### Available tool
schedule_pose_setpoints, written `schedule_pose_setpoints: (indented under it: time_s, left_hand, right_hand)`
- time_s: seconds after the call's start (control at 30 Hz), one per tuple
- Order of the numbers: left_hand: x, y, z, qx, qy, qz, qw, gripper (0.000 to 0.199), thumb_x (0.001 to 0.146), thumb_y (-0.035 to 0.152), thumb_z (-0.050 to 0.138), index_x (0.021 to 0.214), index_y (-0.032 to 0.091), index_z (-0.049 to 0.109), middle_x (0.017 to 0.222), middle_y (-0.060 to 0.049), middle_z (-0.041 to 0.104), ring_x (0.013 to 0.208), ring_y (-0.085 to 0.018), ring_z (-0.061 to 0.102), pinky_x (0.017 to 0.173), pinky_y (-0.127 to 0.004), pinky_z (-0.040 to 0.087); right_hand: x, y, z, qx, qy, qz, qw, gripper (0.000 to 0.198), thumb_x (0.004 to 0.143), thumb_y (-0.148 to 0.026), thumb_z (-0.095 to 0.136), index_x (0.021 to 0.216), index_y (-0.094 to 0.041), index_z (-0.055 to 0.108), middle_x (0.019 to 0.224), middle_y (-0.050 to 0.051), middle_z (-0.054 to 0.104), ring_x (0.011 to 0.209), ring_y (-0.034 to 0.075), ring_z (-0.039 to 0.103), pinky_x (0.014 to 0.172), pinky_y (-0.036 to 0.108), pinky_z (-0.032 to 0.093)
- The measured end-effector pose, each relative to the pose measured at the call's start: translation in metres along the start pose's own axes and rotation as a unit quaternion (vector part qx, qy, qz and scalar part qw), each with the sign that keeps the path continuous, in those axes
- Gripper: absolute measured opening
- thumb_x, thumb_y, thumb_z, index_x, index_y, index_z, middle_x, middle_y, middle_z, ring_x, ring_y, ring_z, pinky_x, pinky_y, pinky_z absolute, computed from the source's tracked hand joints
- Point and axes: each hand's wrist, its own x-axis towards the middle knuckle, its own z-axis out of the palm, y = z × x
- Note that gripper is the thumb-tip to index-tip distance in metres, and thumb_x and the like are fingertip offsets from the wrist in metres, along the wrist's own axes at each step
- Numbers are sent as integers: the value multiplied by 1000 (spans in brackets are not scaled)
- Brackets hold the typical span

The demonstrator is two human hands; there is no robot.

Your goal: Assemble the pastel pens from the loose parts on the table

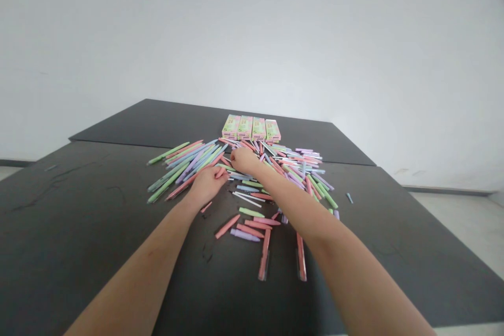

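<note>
Being pinched by the closed fingers of the left hand (208,185), a coral-pink plastic tube (221,172) is held beside heaped pastel plastic pens (192,165); whether anything is gripped by the curled right hand (244,160) cannot be told. Part-picking appears under way; fingertip precision seems called for.

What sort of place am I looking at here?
Probably a plain indoor workroom: a pale wall behind a dark table, which holds four small boxes and many loose pastel pen parts.
</note>
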Motion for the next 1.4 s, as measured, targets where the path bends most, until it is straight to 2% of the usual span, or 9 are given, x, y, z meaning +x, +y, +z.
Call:
schedule_pose_setpoints:
  time_s: [0.17,0.4,0.6,0.87,1.03,1.13,1.4]
  left_hand:
    - [0,3,-1,5,24,-10,1000,26,77,39,52,65,18,62,69,-2,63,72,-20,56,65,-28,39]
    - [-1,2,-1,8,31,-18,999,27,78,39,51,69,18,65,69,-1,62,70,-20,57,65,-28,38]
    - [0,-1,0,11,29,-11,999,27,78,39,51,69,18,64,71,-2,63,72,-20,58,66,-28,39]
    - [2,-4,3,-1,34,-8,999,27,78,38,50,66,17,62,65,-1,59,71,-20,57,67,-28,39]
    - [3,-5,4,-6,39,-1,999,26,77,37,51,66,17,62,70,-2,62,72,-19,58,68,-28,40]
    - [3,-5,3,-4,39,-2,999,25,78,36,51,68,17,64,74,-2,63,74,-19,58,69,-28,40]
    - [0,-1,1,2,38,-14,999,28,78,39,52,68,17,65,69,-2,63,70,-19,57,65,-27,40]
  right_hand:
    - [-7,5,-6,7,-16,-26,1000,26,81,-24,55,92,-16,77,94,11,75,94,23,67,83,28,47]
    - [6,12,-1,6,22,6,1000,40,80,-9,49,113,-14,70,116,12,70,111,22,61,94,29,44]
    - [17,8,7,17,23,7,1000,34,84,-17,50,112,-18,70,113,11,70,105,22,63,89,29,47]
    - [25,0,8,26,22,6,999,31,83,-15,50,104,-18,73,107,10,72,101,21,64,85,26,46]
    - [25,-1,8,24,25,7,999,28,84,-17,51,100,-16,74,102,12,73,96,22,66,81,27,47]
    - [22,1,6,24,20,-8,999,27,85,-21,52,98,-15,75,101,13,73,94,23,67,78,28,47]
    - [12,6,0,33,-14,-69,997,28,86,-24,51,98,-17,76,96,8,75,87,19,66,75,25,44]
